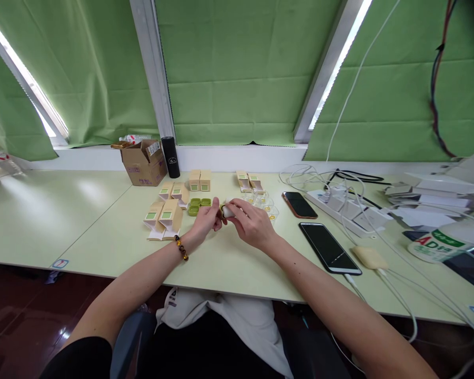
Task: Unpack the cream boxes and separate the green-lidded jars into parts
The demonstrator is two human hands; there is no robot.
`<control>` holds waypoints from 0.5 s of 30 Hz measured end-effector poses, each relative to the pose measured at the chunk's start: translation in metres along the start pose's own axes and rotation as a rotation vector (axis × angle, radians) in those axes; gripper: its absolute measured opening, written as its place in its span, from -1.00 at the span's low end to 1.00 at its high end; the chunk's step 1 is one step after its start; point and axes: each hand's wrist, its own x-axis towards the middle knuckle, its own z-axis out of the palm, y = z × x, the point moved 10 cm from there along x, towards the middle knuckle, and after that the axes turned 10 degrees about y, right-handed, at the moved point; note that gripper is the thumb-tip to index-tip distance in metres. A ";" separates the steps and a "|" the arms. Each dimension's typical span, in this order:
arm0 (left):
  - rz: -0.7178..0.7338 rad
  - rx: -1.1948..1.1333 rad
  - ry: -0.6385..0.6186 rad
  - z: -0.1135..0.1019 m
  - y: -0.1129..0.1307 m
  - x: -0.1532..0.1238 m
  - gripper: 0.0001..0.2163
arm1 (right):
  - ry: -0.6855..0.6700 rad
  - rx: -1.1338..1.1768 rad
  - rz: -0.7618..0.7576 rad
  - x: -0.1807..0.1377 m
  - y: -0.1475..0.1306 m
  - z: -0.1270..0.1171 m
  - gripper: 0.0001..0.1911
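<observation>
Both my hands meet over the pale green desk (229, 263). My left hand (206, 218) and my right hand (252, 223) are closed together on a small white jar (228, 211) with a yellow-green edge. Just behind it lie green lids (197, 204) and several clear plastic pieces (263, 202). Small tan boxes with green labels (164, 217) stand and lie to the left of my hands. My left wrist wears a beaded bracelet (181, 248).
A brown cardboard box (144, 164) and a black cylinder (170, 157) stand at the back left. Two phones (299, 204) (328, 246), a power strip with chargers (345, 208), white cables and stacked papers (430, 197) fill the right side.
</observation>
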 end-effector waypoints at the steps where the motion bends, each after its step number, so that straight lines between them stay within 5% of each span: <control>1: -0.010 -0.023 -0.013 0.000 -0.002 0.001 -0.26 | 0.004 0.023 0.016 -0.001 0.003 0.000 -0.66; 9: 0.340 0.108 0.194 -0.026 0.025 0.000 -0.59 | 0.072 0.096 0.074 -0.001 0.014 -0.003 -0.65; 15: 0.435 0.122 0.040 -0.004 0.034 -0.012 -0.59 | 0.056 0.101 0.065 0.000 0.010 -0.004 -0.62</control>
